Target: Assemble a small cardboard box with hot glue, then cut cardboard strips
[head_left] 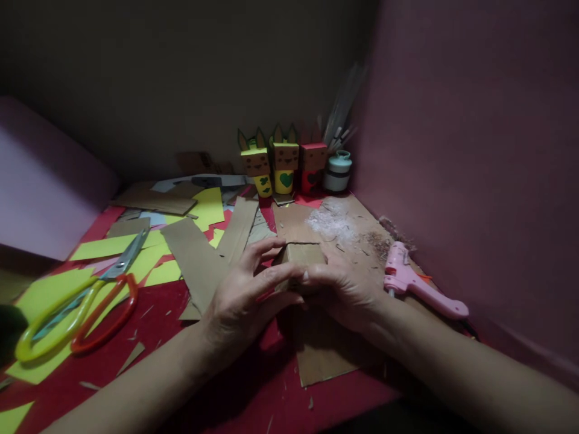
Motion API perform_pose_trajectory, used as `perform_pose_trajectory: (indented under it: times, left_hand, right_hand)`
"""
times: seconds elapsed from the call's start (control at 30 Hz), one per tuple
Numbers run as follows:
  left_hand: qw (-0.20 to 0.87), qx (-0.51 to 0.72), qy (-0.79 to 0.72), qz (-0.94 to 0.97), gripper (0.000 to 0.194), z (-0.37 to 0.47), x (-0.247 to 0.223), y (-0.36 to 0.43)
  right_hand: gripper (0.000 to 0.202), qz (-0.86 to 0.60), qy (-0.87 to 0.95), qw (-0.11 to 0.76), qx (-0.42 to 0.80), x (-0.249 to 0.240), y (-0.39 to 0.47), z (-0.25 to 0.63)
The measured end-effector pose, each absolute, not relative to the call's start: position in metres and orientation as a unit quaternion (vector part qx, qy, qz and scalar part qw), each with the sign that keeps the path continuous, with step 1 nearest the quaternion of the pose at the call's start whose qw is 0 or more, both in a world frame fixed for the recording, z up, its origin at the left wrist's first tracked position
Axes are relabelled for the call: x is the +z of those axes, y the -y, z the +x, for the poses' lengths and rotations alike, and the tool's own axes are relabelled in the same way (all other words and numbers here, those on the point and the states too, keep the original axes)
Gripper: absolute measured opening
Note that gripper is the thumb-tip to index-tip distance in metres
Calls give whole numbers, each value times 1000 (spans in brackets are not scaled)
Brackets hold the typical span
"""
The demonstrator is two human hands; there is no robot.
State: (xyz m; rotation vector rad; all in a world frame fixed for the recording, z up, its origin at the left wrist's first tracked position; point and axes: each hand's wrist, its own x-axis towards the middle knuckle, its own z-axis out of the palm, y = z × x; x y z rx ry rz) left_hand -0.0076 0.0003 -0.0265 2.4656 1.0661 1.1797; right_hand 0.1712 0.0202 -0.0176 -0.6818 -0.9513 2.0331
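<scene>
Between both hands is a small brown cardboard box (304, 254), held just above a cardboard sheet (330, 355). My left hand (253, 283) wraps its left side, with the thumb and fingers along the near and left edges. On the right side my right hand (346, 283) closes round the box, its thumb tip meeting the left hand's fingers at the front. Most of the right fingers are hidden behind the box and the hand. Beside the left hand lie bent cardboard strips (194, 256).
Large scissors (97, 295) lie at the left on yellow paper scraps (52, 298). A pink glue gun (423, 286) rests at the right by the wall. Three box-headed paper figures (283, 163) and a teal-lidded container (338, 172) with clear sticks stand at the back.
</scene>
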Motion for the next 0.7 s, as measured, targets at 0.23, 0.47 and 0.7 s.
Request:
perform_pose_trajectory:
  times: [0.23,0.47,0.7]
  left_hand:
    - [171,462,-387,779,25,4,-20,9]
    - [168,443,-374,797,30,1,-21,8]
    - [118,444,-363,811,27,3,-21,4]
  right_hand:
    - [13,-315,335,383,801,-14,-20,171]
    - [8,-310,320,375,813,-10,-18,171]
    - [12,-324,300,368,818,-11,-18,173]
